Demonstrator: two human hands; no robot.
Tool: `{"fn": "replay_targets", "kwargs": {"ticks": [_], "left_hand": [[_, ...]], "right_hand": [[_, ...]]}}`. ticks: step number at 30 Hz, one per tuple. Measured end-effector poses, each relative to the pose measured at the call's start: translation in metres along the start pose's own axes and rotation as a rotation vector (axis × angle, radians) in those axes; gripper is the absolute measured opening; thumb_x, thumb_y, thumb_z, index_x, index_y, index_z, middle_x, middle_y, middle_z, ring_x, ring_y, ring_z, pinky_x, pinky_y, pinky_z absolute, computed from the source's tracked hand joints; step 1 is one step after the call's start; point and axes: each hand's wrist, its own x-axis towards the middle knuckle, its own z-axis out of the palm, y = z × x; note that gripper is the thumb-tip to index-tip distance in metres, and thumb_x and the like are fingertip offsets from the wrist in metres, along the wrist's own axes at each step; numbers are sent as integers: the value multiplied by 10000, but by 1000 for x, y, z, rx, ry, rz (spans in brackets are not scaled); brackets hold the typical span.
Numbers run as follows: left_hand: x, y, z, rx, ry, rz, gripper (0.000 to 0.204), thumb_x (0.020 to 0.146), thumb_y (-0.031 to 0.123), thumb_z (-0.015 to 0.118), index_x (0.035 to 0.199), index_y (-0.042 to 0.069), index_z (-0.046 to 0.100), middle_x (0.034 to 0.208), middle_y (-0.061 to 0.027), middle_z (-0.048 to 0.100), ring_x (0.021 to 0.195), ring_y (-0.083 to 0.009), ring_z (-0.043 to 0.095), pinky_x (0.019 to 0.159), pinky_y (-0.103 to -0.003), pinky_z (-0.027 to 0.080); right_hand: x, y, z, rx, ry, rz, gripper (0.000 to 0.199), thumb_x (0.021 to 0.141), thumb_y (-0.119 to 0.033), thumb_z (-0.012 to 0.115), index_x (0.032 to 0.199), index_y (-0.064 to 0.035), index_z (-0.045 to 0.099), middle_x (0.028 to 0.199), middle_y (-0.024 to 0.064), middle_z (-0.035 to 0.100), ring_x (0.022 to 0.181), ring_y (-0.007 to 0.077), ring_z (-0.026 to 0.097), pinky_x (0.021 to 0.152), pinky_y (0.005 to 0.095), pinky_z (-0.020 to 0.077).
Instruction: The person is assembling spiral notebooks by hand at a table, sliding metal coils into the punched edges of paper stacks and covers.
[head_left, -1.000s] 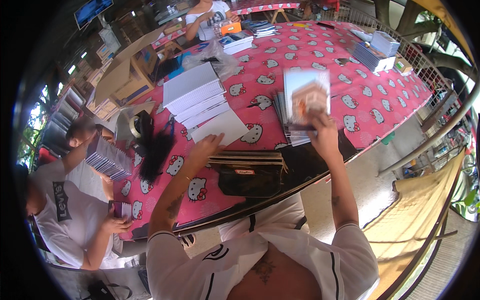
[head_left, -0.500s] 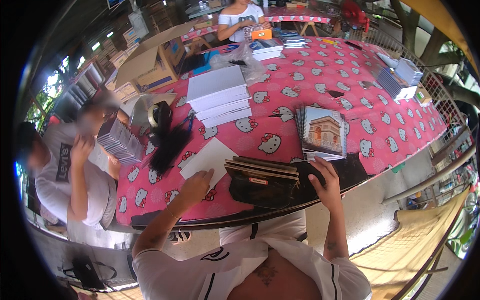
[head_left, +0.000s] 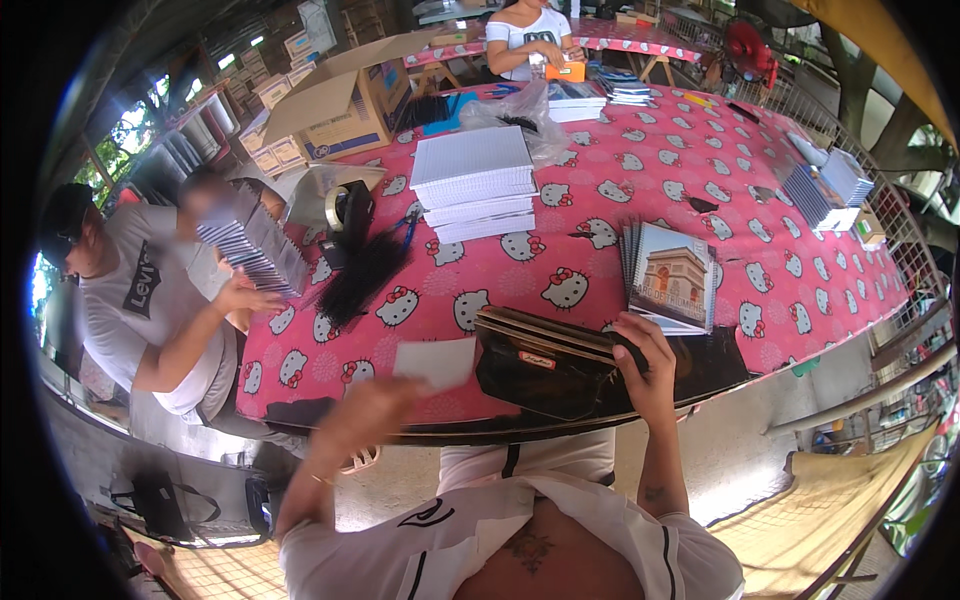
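My left hand (head_left: pixel 368 412), smeared by motion, holds a white sheet or thin pad (head_left: pixel 437 362) at the table's near edge. The sheet is tilted, and its far corner lies close to a worn dark wooden holder (head_left: pixel 540 380) with layered board edges and a small red label. At the right end of that holder, my right hand (head_left: pixel 650 365) grips with bent fingers; part of the contact is hidden. Just beyond it, several spiral notebooks (head_left: pixel 672 275) lie fanned, the top one with an arch on its cover.
Tall white paper stacks (head_left: pixel 472 180), black wire bundles (head_left: pixel 368 280) and a tape dispenser (head_left: pixel 345 215) sit beyond. At left, a co-worker (head_left: pixel 170 310) handles a notebook stack (head_left: pixel 258 245). A large carton (head_left: pixel 350 105) stands at far left; more notebooks (head_left: pixel 820 200) lie far right.
My left hand has pulled the white sheet toward me and tilted it. My right hand has closed onto the holder's end. The whole view has shifted slightly; the co-worker's hand has dropped to the notebook stack.
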Motion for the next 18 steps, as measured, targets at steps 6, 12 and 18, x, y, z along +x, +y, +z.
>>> {"fn": "replay_targets", "kwargs": {"ticks": [6,12,18], "left_hand": [[164,-72,-122,-480,1087,24,649,954,-4,583,1545,128,349,1082,-138,664,812,-105,597,651,-226,483],[285,-218,-91,452,689,-57,329,866,177,697,1194,155,710,1016,-242,692,961,-457,668,850,-489,557],[307,-110,-30,267,661,221,335,895,243,705,1198,102,694,1154,-188,681,1092,-359,653,936,-471,514]], "right_hand": [[-5,-1,7,31,108,10,232,907,-32,682,1135,-2,709,1235,155,664,1134,304,647,999,381,478],[-21,1,-8,-28,154,9,212,910,-20,673,1117,2,712,1217,159,672,1132,303,647,1002,377,475],[-63,13,-70,-199,303,182,191,952,-47,645,1125,3,711,1201,162,677,1138,289,643,999,369,480]]}}
